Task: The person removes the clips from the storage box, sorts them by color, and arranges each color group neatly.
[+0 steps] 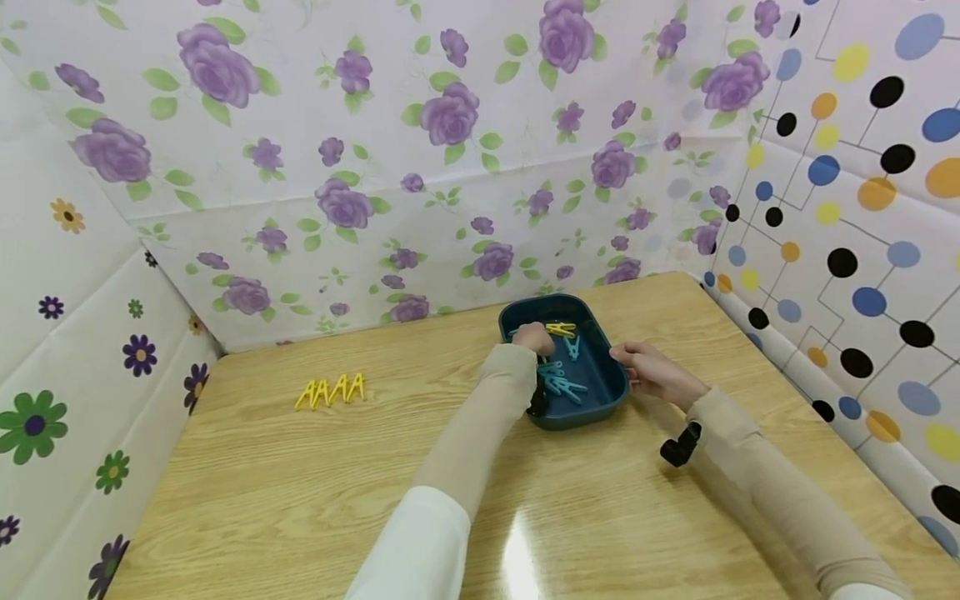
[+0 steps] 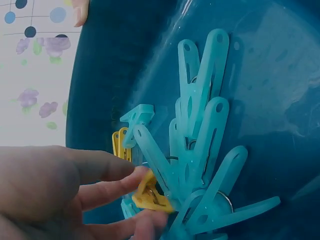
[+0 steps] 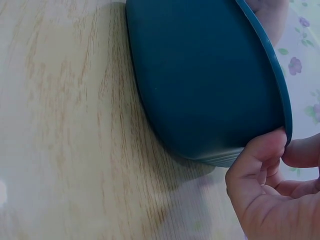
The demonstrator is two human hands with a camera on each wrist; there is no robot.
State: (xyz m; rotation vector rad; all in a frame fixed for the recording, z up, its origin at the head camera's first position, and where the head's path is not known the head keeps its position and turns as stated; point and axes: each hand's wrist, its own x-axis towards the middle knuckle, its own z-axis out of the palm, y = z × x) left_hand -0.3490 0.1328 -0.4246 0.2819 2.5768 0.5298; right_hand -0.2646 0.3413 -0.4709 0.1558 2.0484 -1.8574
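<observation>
Inside the dark blue plastic tub (image 1: 613,390), my left hand (image 1: 534,338) reaches down among the clothespins. Its fingertips pinch a yellow clothespin (image 2: 150,195), close beside a cluster of teal clothespins (image 2: 207,142). Another yellow clothespin (image 1: 560,328) lies toward the tub's far end, near a separate teal clothespin (image 1: 573,347). My right hand (image 1: 656,372) grips the tub's right rim, with thumb and fingers on either side of the wall (image 3: 215,90). In the head view, the left hand's own fingers and its clothespin are hidden by the back of the hand.
Several yellow clothespins (image 1: 330,390) stand in a row on the left of the wooden table (image 1: 300,483). Flower-patterned sheeting (image 1: 420,208) rises behind the table, and dotted sheeting (image 1: 862,250) borders it on the right.
</observation>
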